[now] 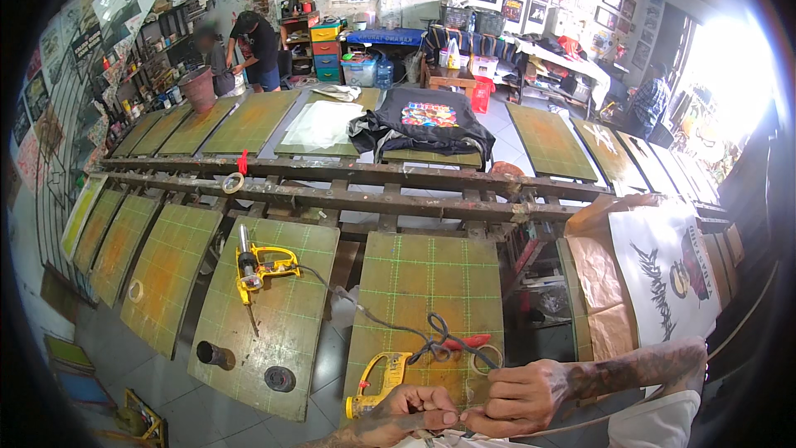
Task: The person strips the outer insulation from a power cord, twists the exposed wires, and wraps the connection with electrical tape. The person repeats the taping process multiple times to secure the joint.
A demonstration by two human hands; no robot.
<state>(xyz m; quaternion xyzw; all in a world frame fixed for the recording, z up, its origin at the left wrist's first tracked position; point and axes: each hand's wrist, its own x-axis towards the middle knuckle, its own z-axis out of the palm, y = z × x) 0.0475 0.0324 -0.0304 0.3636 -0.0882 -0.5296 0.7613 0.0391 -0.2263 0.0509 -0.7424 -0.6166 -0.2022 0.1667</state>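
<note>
My left hand (412,411) and my right hand (524,396) meet fingertip to fingertip at the lower edge, both closed in a pinch. A thin pale cord (584,425) runs in from the right beneath my right hand to the pinched fingers; its end is hidden there. Beside my left hand lies a yellow tool housing with a handle (386,375). Further left on a board rests an opened yellow heat gun (259,264) with a metal nozzle. Its dark cable (365,313) loops in a loose knot near a tape roll (486,358) and a red-handled tool (467,342).
Green gridded boards (431,274) line both sides of a metal rail (332,191). A dark cylinder (214,354) and a round black piece (279,378) lie on the left board. A black printed shirt (431,120) is across the rail. Two people (257,46) stand back left; another sits far right.
</note>
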